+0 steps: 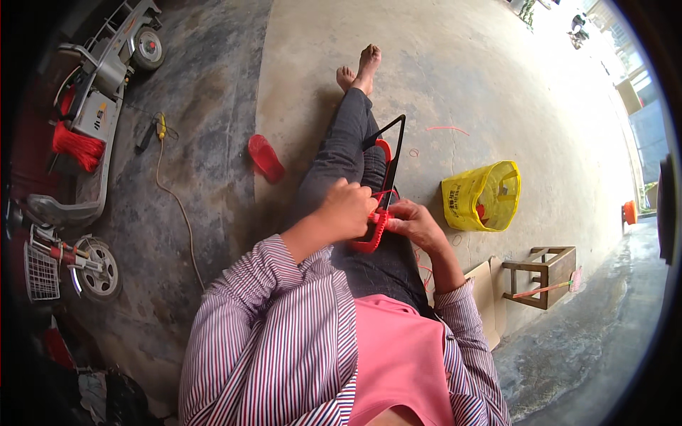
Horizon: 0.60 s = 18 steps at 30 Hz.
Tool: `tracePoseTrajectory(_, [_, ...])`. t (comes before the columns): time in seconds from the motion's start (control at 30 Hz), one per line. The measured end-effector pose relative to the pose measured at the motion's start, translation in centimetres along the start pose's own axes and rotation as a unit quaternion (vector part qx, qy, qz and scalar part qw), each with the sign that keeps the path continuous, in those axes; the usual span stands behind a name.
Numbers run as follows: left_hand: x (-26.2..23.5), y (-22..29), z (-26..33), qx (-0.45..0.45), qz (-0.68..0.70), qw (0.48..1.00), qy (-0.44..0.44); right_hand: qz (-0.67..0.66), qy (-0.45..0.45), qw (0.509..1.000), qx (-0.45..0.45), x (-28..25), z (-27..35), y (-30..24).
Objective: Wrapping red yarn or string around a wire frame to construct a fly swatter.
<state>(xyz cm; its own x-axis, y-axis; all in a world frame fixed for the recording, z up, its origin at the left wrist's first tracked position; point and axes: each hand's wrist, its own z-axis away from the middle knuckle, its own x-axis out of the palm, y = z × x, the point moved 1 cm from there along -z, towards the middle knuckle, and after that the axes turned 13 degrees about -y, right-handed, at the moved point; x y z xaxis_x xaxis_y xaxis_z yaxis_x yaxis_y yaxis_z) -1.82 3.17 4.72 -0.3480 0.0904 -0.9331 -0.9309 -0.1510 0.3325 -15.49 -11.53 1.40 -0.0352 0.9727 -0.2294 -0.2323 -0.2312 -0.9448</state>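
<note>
A black metal frame (400,145) rests over my outstretched legs. Its near end carries a red cord-wrapped loop (371,245). My left hand (348,207) is closed in a fist at the loop's left side, and a red cord (387,192) runs from its fingers toward the frame. On the other side my right hand (415,224) pinches the red wrapped part between thumb and fingers. The fingertips partly hide where the cord meets the frame. Loose red cord (426,270) hangs beneath my right wrist.
To the right stand a yellow bag-like bin (462,206) and a wooden stool (547,264), beside a cardboard sheet (486,295). A red slipper (265,158) and a cable (177,195) lie left. Vehicles, one a grey cart (96,113) holding red cord bundles (77,147), stand far left.
</note>
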Motion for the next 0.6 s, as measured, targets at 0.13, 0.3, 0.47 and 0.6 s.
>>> tracePoseTrajectory(0.13, [1.3,0.6,-1.6,-0.058,0.177,0.978,0.091,-0.036,0.039,0.996,0.077,-0.1,-0.3,-0.8])
tracePoseTrajectory(0.3, [3.2,-0.7,-2.3,-0.029,0.315,0.908,0.274,0.017,0.218,0.970,-0.102,-3.1,2.6,-3.3])
tracePoseTrajectory(0.47, [4.9,0.1,-3.6,-0.132,0.735,0.663,0.044,-0.339,0.125,0.893,-0.269,-5.5,6.1,-8.8])
tracePoseTrajectory(0.6, [6.9,-0.4,-3.4,-0.130,0.789,0.600,-0.002,-0.430,0.121,0.836,-0.318,-1.2,8.2,-15.1])
